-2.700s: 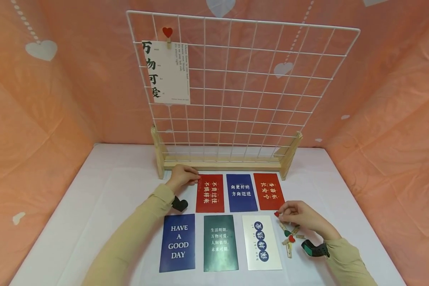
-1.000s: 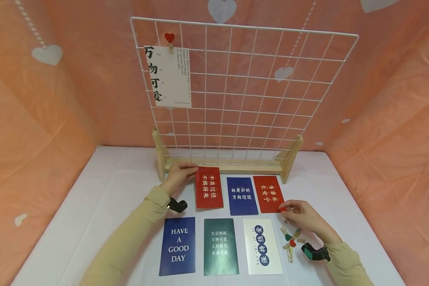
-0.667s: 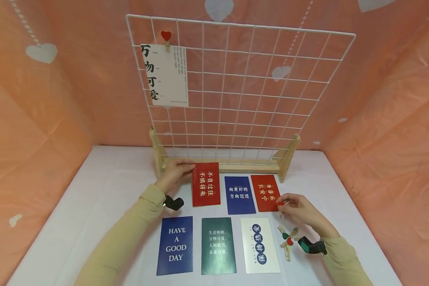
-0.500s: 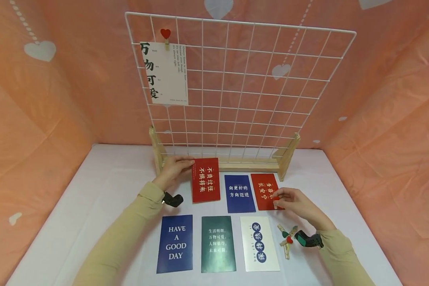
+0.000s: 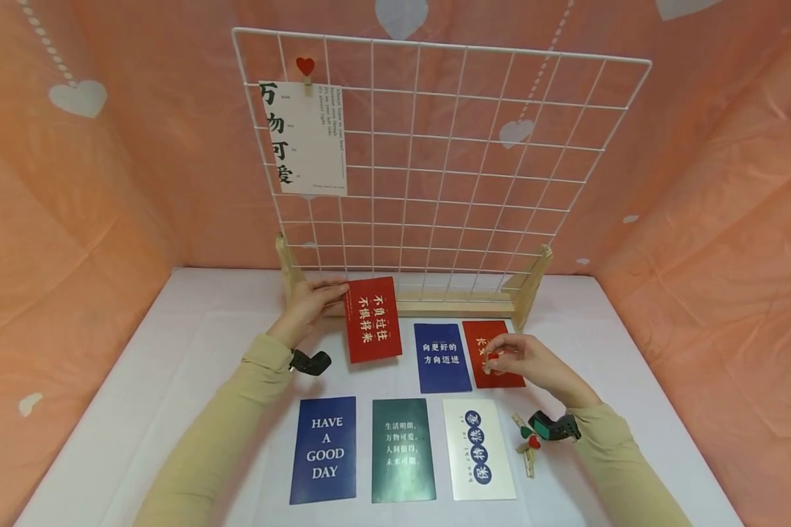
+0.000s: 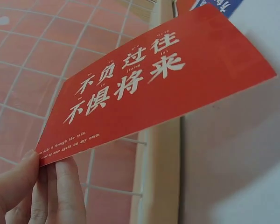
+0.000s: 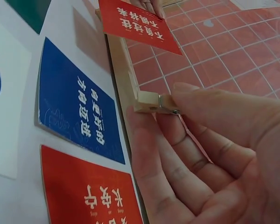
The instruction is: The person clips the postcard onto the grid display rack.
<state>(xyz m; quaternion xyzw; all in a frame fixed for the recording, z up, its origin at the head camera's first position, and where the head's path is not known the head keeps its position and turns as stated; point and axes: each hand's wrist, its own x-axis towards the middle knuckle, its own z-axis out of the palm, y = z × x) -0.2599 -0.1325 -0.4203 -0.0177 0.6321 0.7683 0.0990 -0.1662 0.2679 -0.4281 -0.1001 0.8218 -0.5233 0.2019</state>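
My left hand (image 5: 311,309) pinches the upper left corner of a red card (image 5: 373,320) with white characters. In the left wrist view the card slants up from thumb and fingers, lifted off the table, with its shadow below. My right hand (image 5: 534,364) holds a small wooden clothespin (image 7: 154,101) between thumb and fingers; its red heart shows in the head view. That hand is over a second red card (image 5: 481,333) and covers part of its writing. A blue card (image 5: 442,373) lies between the two hands.
Behind stands a white wire grid (image 5: 474,95) on a wooden base (image 5: 458,307). A white card (image 5: 316,139) hangs there from a red-heart clothespin (image 5: 306,69). In front lie blue (image 5: 323,490), green (image 5: 403,487) and white cards (image 5: 461,483), beside several loose clothespins (image 5: 529,462).
My left hand has raised the red card from the table and moved it up and slightly left. My right hand, with the clothespin, has moved left and away from the loose pile, over the other red card.
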